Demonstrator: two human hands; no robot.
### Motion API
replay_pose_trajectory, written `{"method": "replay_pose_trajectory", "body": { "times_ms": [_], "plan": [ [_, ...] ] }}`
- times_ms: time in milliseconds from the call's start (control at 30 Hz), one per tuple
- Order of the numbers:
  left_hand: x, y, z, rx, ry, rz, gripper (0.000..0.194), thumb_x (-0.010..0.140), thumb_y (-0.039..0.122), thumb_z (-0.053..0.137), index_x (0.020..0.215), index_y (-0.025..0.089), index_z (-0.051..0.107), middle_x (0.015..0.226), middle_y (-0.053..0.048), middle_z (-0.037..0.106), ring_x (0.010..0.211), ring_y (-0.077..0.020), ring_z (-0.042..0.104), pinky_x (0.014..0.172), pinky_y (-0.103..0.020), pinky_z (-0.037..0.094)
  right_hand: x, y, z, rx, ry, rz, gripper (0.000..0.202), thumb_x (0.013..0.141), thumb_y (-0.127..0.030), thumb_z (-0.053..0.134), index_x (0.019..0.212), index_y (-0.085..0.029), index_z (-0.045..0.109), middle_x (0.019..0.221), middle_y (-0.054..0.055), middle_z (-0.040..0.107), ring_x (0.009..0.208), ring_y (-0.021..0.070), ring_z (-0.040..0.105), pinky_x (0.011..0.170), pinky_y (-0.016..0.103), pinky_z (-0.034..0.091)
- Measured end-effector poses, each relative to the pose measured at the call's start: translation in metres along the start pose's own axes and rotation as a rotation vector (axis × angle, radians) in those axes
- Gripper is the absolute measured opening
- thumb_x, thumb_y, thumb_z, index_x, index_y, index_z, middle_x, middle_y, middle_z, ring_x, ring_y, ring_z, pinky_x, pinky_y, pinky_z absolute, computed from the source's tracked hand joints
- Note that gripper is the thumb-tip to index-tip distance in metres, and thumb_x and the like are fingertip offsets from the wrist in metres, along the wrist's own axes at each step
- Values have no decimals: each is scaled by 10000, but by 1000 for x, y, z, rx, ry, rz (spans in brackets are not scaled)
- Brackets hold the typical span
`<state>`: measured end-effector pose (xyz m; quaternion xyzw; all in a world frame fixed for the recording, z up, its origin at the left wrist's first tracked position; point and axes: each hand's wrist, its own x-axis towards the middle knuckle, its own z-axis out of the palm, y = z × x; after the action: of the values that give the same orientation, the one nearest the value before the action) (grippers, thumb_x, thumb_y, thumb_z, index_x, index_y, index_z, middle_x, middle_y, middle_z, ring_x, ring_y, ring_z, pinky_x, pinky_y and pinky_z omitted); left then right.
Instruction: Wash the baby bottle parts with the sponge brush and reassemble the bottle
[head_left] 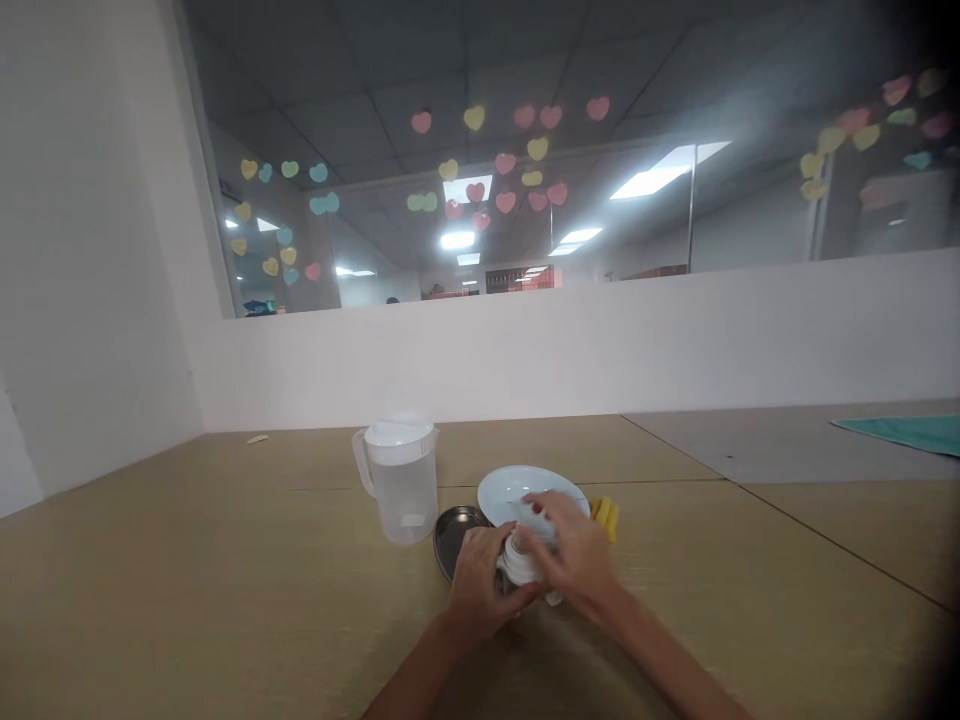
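My left hand (pixel 480 585) is closed round a small white container (pixel 522 562) with a ridged, rounded top; its lower part is hidden by my fingers. Over the container's right side reaches my right hand (pixel 574 548), slightly blurred. Its thumb is by the container's top and its fingers are parted and curved, with nothing visible between them. Just behind both hands lies a white plate (pixel 499 487), partly covered by my right hand. A dark round metal dish (pixel 451 530) sits to the left, partly behind my left hand.
A translucent lidded pitcher (pixel 406 490) stands left of the dish, handle to the left. Yellow pieces (pixel 606 517) lie right of the plate. A teal cloth (pixel 907 433) lies far right on the table (pixel 225 580). A white wall (pixel 525 350) with a window rises behind.
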<state>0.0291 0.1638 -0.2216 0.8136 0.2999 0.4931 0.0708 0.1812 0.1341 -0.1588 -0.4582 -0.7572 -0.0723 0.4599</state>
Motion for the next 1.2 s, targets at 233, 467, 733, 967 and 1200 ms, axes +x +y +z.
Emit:
{"method": "replay_pose_trajectory", "body": {
  "times_ms": [233,467,733,967,1200],
  "plan": [
    [6,2,0,-177,-56,-124,454,510,152,705,953,186,607,929,-32,658,827,-211,595,744,-311,467,-3,1,16,52,-214,102,331,626,-371,674,879,-199,548,845,28,615,775,189,563,674,297,427],
    [7,5,-4,-246,-65,-207,454,509,240,748,948,201,642,938,-14,684,846,-214,626,796,-303,476,-2,7,14,332,-244,272,437,508,-292,742,909,-199,598,834,2,616,780,168,555,701,270,436],
    [8,9,-7,-306,-119,-297,645,479,232,773,1083,199,547,901,-2,692,828,-200,637,785,-287,484,-4,16,16,539,-315,304,403,508,-281,760,862,-171,601,830,6,628,781,166,572,687,261,455],
    [14,9,-8,-393,-139,-292,662,478,175,765,1091,184,516,900,-12,689,828,-194,635,722,-260,490,-3,19,14,699,-337,322,501,511,-187,753,994,-181,618,961,31,643,908,191,585,800,296,465],
    [17,5,-10,-528,-209,-290,635,496,158,771,1078,163,517,979,-54,670,907,-214,618,785,-276,471,-1,18,14,829,-417,356,496,501,-191,769,979,-168,638,931,38,665,897,198,602,819,313,468]
  ]
}}
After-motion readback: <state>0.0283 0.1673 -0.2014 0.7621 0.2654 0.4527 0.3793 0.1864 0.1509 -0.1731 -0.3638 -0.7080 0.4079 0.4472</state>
